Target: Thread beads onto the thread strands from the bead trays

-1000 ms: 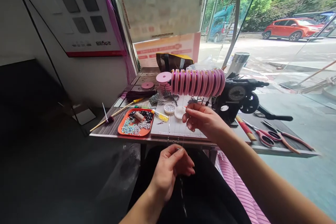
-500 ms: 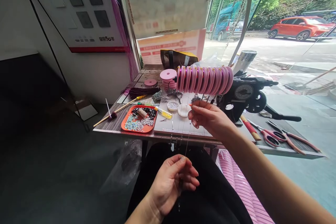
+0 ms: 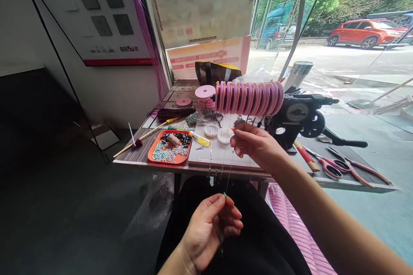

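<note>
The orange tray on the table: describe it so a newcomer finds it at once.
On the wooden table, look at the near left corner, left of the white mat. The orange tray holds loose blue, silver and black beads, the only orange dish there.

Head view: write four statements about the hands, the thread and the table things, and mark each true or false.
1. The right hand is raised above the left hand. True.
2. A thin thread runs between the two hands. True.
3. The orange tray of beads sits to the right of the scissors. False: it lies well to their left.
4. The pink spools lie scattered over the floor. False: they stand in a row on the black machine.
</note>
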Demonstrator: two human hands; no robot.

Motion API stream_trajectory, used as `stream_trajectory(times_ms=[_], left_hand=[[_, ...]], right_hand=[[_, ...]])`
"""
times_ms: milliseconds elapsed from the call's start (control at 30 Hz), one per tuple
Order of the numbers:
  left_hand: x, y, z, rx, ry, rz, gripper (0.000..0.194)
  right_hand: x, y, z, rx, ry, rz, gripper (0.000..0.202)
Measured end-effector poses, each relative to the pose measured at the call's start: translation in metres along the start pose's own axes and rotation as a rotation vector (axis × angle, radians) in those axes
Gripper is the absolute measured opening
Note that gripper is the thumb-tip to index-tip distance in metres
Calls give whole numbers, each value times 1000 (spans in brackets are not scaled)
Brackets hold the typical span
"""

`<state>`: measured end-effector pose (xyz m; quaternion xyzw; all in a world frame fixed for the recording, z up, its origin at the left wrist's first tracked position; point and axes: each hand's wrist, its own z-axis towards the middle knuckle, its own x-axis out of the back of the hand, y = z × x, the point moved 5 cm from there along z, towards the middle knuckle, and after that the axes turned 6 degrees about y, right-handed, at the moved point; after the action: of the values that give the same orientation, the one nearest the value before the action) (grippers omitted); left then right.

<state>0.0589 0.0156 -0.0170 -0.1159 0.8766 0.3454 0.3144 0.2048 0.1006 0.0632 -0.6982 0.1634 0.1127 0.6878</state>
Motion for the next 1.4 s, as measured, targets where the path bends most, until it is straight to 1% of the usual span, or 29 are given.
stream_trajectory(times_ms=[133,433,567,833,1000,1233,1400], left_hand=[[4,-3,-1,16,19,-3,20],[9,-6,-3,24,33,-12,20],[12,-8,-4,29,47,-11,18],[12,-9,-4,42,41,-15,15],[15,-9,-4,40,74,-14,15],[16,-9,-1,67,110,-3,22],[22,-13,3,59,134,34,20]], right_hand=[[1,0,0,2,0,7,34],[1,1,0,4,2,14,34],[3,1,0,7,14,14,33],[3,1,1,9,12,12,32],[3,1,1,10,20,10,33],[2,1,2,3,27,0,35],[3,1,2,1,41,-18,36]])
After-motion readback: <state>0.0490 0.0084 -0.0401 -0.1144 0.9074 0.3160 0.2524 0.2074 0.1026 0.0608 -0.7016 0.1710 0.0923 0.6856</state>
